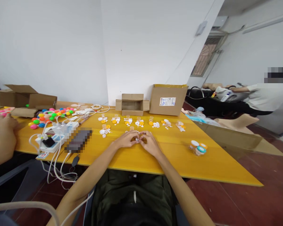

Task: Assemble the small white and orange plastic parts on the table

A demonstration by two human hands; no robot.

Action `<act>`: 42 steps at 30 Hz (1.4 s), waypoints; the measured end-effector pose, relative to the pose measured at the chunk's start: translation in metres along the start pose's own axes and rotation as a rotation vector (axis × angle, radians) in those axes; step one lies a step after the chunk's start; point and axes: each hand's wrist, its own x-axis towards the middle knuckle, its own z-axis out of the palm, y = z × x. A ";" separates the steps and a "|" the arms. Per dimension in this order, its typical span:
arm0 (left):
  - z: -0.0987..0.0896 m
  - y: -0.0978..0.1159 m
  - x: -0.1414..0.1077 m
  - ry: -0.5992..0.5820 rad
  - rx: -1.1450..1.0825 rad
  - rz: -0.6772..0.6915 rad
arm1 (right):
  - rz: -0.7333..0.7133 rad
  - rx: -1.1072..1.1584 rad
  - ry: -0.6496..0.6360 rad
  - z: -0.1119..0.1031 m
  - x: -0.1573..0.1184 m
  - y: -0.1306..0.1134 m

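My left hand [127, 140] and my right hand [149, 142] meet above the yellow table [122, 160], fingertips pinched together. Between them is a small whitish piece [137, 140], too small to name; both hands touch it. Just behind my hands stands a small clear cup [131, 128] with white bits beside it, partly hidden by my fingers. Farther back, a row of small piles of white and orange plastic parts [141, 123] runs across the table, with clear cups among them. One more pile [104, 131] lies to the left of my hands.
A small open cardboard box [132, 112] and a larger box [167, 100] stand at the back. Lidded jars [199, 148] sit right. Left are a power strip [58, 136], cables, a dark phone [79, 140], colourful balls [53, 115] and another person's arm [4, 138]. A person sits far right.
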 end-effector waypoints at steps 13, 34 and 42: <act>0.001 0.000 0.000 -0.001 -0.008 -0.005 | 0.069 0.062 0.041 0.007 -0.001 0.002; 0.002 -0.001 0.001 -0.002 -0.012 -0.005 | 0.009 -0.037 0.044 0.005 -0.003 -0.001; 0.002 0.000 0.001 -0.007 -0.006 -0.002 | -0.010 -0.035 0.053 0.004 -0.004 -0.003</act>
